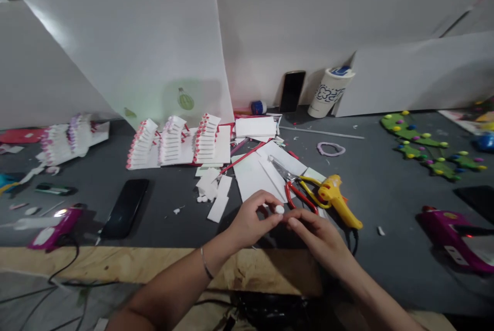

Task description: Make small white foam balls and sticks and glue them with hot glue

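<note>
My left hand (254, 220) pinches a small white disc (279, 209) between thumb and fingertips, above the front part of the table. Close beside it, the thumb and forefinger of my right hand (318, 236) are pressed together; whatever they hold is too small or hidden to name. Just beyond the hands lie scissors (297, 197) with red handles, partly covered by my fingers. A yellow glue gun (339, 199) rests right of them. White paper sheets (250, 174) and cut white strips (218, 209) are spread behind my left hand, with several white discs (202, 199) near them.
Fans of white strips with red tips (206, 140) stand in rows at the left. A black phone (125, 207) lies near the front edge. A white cup (328, 94) and an upright phone (292, 91) stand at the back. Green decorated pieces (415, 138) lie at the right.
</note>
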A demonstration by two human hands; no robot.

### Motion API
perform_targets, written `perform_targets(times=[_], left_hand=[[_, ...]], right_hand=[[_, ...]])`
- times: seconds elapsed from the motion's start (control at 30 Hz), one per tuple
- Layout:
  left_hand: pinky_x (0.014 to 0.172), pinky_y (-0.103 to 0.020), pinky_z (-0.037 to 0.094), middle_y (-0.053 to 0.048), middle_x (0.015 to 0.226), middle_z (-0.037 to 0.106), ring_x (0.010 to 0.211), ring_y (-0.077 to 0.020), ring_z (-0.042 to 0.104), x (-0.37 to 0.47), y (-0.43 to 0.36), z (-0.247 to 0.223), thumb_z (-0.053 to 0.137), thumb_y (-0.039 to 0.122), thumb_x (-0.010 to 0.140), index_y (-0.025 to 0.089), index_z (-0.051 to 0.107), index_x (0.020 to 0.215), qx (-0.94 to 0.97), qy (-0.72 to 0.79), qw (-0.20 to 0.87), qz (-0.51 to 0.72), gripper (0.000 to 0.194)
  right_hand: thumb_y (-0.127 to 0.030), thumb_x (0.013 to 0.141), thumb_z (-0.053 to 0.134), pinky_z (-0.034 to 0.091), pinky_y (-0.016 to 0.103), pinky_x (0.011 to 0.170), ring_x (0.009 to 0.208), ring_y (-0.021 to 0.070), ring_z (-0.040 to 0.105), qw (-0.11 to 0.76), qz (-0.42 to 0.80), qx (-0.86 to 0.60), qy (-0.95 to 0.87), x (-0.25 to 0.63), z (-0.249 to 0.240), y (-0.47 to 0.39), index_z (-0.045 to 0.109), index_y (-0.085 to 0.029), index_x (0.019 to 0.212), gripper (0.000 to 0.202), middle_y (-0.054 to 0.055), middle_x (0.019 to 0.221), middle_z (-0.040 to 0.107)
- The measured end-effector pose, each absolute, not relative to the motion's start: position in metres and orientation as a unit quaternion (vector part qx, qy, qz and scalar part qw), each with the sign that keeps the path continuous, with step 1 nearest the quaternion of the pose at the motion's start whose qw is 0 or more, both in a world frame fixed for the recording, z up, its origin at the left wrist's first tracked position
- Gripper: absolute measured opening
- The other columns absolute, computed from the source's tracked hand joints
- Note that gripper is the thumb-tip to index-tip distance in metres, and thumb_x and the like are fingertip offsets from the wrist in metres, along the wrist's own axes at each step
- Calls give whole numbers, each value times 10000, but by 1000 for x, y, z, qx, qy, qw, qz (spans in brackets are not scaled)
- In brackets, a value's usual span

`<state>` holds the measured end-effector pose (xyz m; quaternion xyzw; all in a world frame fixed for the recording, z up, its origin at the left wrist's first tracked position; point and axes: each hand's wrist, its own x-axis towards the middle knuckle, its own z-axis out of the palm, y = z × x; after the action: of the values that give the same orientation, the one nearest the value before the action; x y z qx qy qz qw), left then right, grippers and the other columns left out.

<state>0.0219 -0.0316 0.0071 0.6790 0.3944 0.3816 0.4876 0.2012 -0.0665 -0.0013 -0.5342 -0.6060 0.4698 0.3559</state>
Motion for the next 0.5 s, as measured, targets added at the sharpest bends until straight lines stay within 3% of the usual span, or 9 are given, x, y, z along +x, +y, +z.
perform_targets(times=[0.1,0.27,0.5], left_hand=[[738,-268,479,-50,911,622,839,-160,582,3,-32,27,619,210,798,175,649,927,716,437,403,367,137],[877,-344,435,-46,956,611,954,-198,570,-74,-48,29,586,278,842,233,697,989,708,595,181,334,189],[769,-342,411,-36,902,632,896,-214,579,-135,-68,-16,604,256,831,302,717,1038,656,727,71,189,240]], right_hand=[[-492,858,507,498,264,685,728,182,625,347,455,-541,-616,203,1,-67,684,-189,815,353,42,769,687],[-534,847,510,514,278,707,730,187,635,336,441,-548,-627,207,0,-68,700,-199,824,386,61,805,702],[-579,839,496,518,273,654,709,188,635,321,434,-553,-635,210,-4,-67,707,-201,847,433,64,783,702]])
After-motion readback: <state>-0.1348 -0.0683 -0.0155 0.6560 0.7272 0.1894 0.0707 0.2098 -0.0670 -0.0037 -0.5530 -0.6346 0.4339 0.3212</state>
